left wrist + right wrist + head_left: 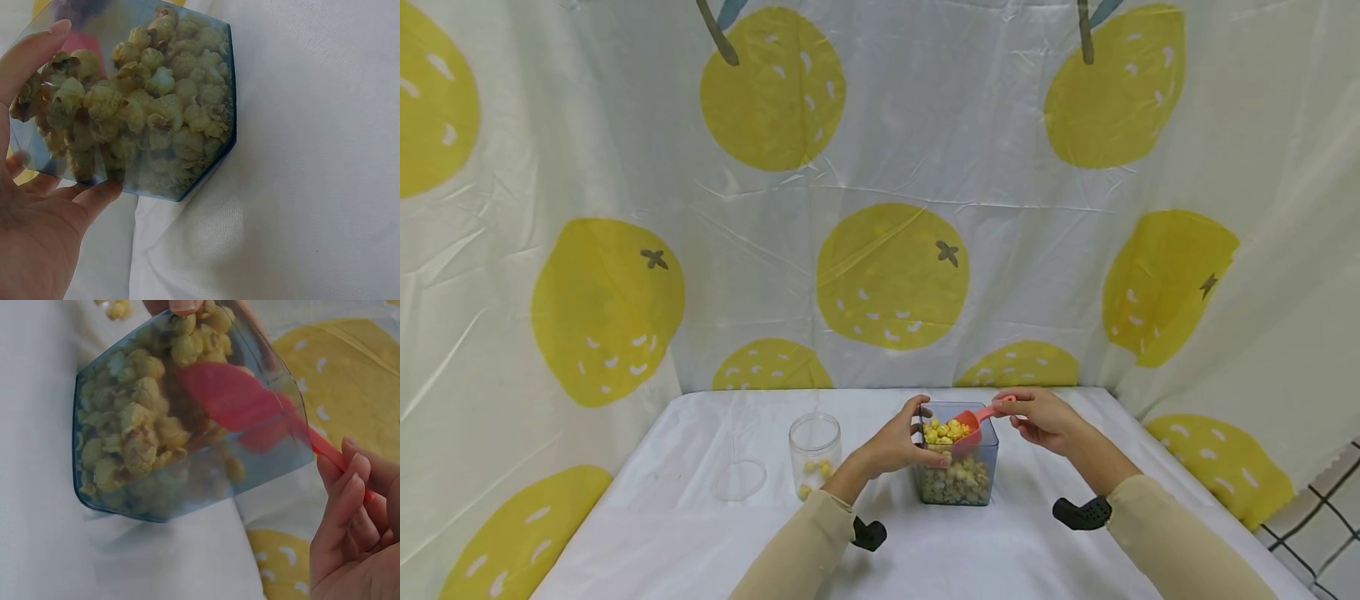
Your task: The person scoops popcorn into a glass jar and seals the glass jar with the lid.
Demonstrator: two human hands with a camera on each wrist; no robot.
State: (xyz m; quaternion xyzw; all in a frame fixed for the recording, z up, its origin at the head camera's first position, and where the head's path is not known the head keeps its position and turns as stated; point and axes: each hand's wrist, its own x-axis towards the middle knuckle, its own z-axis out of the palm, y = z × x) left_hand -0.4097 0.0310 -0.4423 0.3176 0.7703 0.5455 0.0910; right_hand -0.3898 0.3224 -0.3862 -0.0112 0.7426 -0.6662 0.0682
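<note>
Both angled inward: left hand (897,442) grips bluish container (990,463) from left, right hand (1042,418) pinches red scoop handle (988,411).

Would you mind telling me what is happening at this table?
A person's left hand grips a bluish, see-through square plastic container of yellow popcorn. Their right hand holds the handle of a pinkish-red plastic scoop, its bowl in the container among the popcorn. To the person's left stands a clear round jar with a few pieces in it, and beyond it a clear round disc lies on the white cloth.
</note>
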